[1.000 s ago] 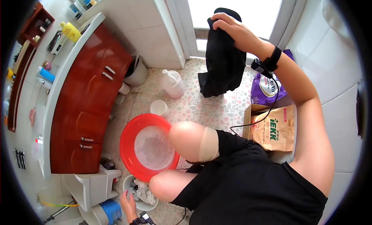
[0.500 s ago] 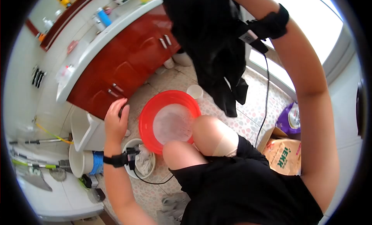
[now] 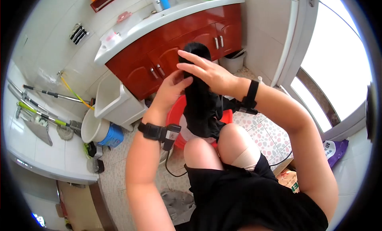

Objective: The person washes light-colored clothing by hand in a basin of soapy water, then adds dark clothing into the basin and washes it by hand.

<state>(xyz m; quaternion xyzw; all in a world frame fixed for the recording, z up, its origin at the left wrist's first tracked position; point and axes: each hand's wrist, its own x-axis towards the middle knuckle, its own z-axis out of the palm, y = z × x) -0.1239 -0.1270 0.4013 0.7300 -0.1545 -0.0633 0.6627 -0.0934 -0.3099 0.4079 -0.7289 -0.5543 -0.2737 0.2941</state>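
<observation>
A black garment point(image 3: 200, 107) hangs in front of me, its lower end over the red basin point(image 3: 174, 116), which holds whitish, sudsy water. My right hand point(image 3: 215, 76) holds it near the top, with two fingers stretched out to the left across the cloth. On the garment's left edge, my left hand point(image 3: 172, 91) has its thumb and fingers closed around the cloth. The garment hides part of the basin.
Ahead stands a red cabinet point(image 3: 135, 73) with a white countertop point(image 3: 131, 36). At left are a white washtub point(image 3: 109, 96), a bucket with a blue wrap point(image 3: 112, 136) and mops. Grey cloth point(image 3: 178, 203) lies on the floor; a purple bag point(image 3: 338, 151) is at right.
The view has turned rightward. My right hand has brought the garment from beside the door to over the basin. My left hand has risen from low beside the basin and taken hold of the cloth.
</observation>
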